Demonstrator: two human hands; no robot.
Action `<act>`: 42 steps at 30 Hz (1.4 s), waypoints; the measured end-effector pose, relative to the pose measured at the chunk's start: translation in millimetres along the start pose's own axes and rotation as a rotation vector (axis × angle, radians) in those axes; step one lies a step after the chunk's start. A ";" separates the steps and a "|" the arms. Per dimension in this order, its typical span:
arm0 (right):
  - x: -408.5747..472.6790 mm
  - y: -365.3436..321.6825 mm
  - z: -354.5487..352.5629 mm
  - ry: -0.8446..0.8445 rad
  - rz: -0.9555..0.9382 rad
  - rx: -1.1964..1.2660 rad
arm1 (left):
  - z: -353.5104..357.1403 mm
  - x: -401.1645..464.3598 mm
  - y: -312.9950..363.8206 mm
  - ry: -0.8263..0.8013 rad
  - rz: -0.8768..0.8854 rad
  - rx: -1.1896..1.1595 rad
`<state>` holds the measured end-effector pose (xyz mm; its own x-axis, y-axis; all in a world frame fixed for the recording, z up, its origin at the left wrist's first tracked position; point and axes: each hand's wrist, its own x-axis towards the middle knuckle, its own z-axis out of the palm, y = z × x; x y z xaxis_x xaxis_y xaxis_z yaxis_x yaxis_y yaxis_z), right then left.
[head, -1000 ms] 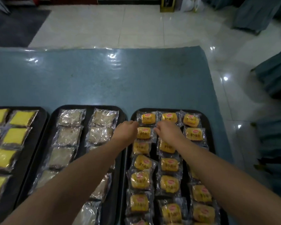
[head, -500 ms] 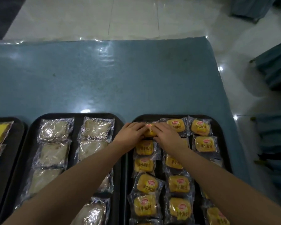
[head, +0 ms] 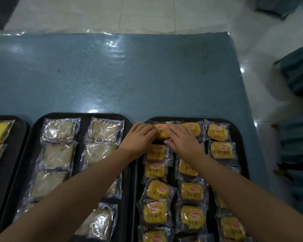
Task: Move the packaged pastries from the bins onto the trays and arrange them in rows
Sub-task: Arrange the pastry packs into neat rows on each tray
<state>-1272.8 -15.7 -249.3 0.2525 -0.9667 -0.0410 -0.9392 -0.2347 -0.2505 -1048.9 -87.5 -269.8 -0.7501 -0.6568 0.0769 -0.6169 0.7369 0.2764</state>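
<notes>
Yellow pastry [head: 162, 131] sits between our left hand [head: 138, 138] and right hand [head: 184, 140], fingers flat, pressing. We'd nudge it square.

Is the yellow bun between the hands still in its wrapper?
Yes, wrapped: the yellow bun has shiny clear plastic with red printing around it.

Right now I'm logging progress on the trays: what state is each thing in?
Left hand: fingers straight, touching the top-left yellow pastry.
Right hand: fingers straight, resting on the same pastry.
Right tray: filled with yellow pastries in three columns.
Middle tray: holds pale pastries in two columns.
Left tray: partly in view, holds yellow cake slices.
</notes>
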 end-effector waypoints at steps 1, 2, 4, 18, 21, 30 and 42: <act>-6.9 -2.8 -1.3 0.021 -0.055 0.022 | -1.7 -6.5 0.4 0.023 0.014 -0.045; -14.0 -6.2 -1.2 0.015 -0.102 0.035 | -3.4 -14.4 1.1 0.006 0.025 -0.075; -28.6 -12.4 2.6 -0.057 -0.151 0.021 | -3.0 -32.0 2.1 -0.093 0.035 -0.091; -35.1 -31.0 7.6 -0.173 -0.020 -0.086 | 4.6 -48.6 30.0 -0.206 -0.068 -0.052; -35.7 -31.5 6.7 -0.140 -0.050 -0.141 | 2.1 -47.5 28.1 -0.180 -0.008 -0.019; -30.5 -20.3 15.4 -0.065 -0.045 -0.213 | 9.3 -51.5 27.3 -0.029 -0.034 0.158; -75.2 -49.8 15.5 0.051 -0.024 -0.124 | 1.6 -93.1 51.0 -0.091 -0.203 0.045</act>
<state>-1241.5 70.3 -248.7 0.2665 -0.9637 0.0135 -0.9553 -0.2660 -0.1288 -1010.9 11.5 -264.4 -0.6264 -0.7769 -0.0635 -0.7661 0.5985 0.2343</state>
